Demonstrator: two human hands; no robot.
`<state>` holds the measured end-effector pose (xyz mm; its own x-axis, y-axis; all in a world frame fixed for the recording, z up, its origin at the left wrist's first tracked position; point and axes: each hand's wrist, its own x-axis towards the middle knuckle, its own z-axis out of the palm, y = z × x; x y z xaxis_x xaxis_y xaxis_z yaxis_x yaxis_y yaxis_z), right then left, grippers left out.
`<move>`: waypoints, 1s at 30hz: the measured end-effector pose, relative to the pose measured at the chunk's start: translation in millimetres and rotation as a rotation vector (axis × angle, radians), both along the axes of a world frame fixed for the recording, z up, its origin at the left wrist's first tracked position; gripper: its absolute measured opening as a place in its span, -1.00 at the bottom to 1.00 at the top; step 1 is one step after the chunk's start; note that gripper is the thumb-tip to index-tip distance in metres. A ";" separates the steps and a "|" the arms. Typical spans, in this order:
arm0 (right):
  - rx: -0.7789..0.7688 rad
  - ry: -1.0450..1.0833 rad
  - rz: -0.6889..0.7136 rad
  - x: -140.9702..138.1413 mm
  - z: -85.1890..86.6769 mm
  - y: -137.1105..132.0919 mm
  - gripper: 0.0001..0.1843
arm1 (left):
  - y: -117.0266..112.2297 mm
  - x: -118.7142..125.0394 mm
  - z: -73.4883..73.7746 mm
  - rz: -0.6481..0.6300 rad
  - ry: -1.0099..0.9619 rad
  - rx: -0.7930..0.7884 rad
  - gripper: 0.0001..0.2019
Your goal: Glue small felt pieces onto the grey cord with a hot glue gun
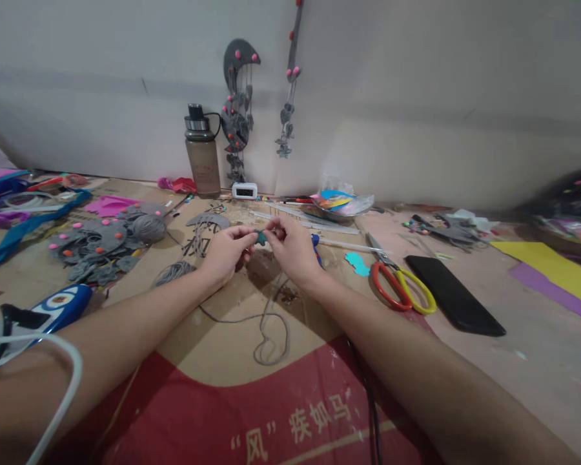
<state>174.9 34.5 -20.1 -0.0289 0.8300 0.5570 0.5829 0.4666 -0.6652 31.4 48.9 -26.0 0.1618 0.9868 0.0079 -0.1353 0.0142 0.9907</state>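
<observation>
Both of my hands meet over the middle of the cardboard sheet (213,342). My left hand (227,250) and my right hand (290,248) are closed in a pinch on a small teal piece (261,238) held between their fingertips. A grey string (270,323) trails from under the hands toward me and loops on the cardboard. A loose bundle of the same grey string (174,272) lies just left of my left wrist. A teal cut-out (357,263) lies on the surface right of my right hand.
Red-and-yellow scissors (401,284) and a black phone (452,294) lie at the right. Grey felt shapes (94,242) and a grey yarn ball (149,227) lie at the left. A bottle (202,155), small clock (244,190) and bowl of scraps (341,203) stand by the wall. Yellow and purple sheets (556,271) lie far right.
</observation>
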 end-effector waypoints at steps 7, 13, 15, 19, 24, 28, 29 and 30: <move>0.089 -0.139 -0.018 -0.3 -0.2 -1.8 -0.88 | 1.8 -1.7 -4.7 0.034 0.076 0.085 -0.76; 0.038 -0.189 -0.047 -3.9 -2.1 -2.1 -0.84 | 0.3 2.5 -3.4 0.081 0.003 0.098 -0.77; 0.021 -0.187 -0.060 -4.0 -2.9 -1.1 -0.84 | -0.6 3.4 -2.0 0.083 -0.011 0.094 -0.77; 0.001 -0.179 -0.073 -3.8 -2.7 0.2 -0.81 | -1.2 3.3 -1.4 0.070 -0.007 0.109 -0.77; -0.032 -0.198 -0.090 -4.6 0.0 -0.4 -0.79 | -1.2 3.6 -2.0 0.077 0.008 0.110 -0.76; -0.047 -0.202 -0.103 -5.0 1.3 -0.7 -0.80 | -1.4 4.1 -1.9 0.074 0.020 0.112 -0.78; -0.047 -0.201 -0.104 -5.0 1.5 -0.7 -0.80 | -1.5 4.0 -1.9 0.072 0.022 0.120 -0.78; -0.047 -0.199 -0.104 -5.0 1.6 -0.6 -0.79 | -1.6 3.9 -1.9 0.068 0.025 0.127 -0.79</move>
